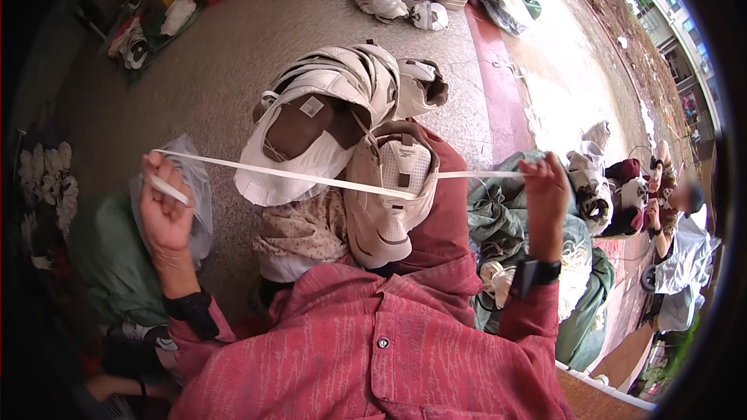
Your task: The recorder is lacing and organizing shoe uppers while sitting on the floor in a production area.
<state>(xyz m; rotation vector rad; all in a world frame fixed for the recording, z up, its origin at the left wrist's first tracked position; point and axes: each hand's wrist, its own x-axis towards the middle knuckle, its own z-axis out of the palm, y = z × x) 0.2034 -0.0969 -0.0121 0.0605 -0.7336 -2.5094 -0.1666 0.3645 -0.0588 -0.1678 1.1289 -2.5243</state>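
Note:
A white flat shoelace (296,176) is stretched across my lap, running through the lacing of a beige shoe upper (373,222) that lies with its toe toward me. My left hand (167,214) pinches one end of the lace out to the left, and a white strip or stick also shows across its fingers. Out to the right, my right hand (546,206) is closed on the lace's other side. Beside the upper, just beyond my knees, rests a stack of nested shoe uppers (334,82); the front one has a brown lining and a small white label.
Another beige upper (420,85) lies behind the stack. Green cloth bundles (109,253) stand at left, and a green sack (506,210) with white laces (574,272) at right. More uppers (381,1) lie on the far floor. Other people (654,194) sit at far right.

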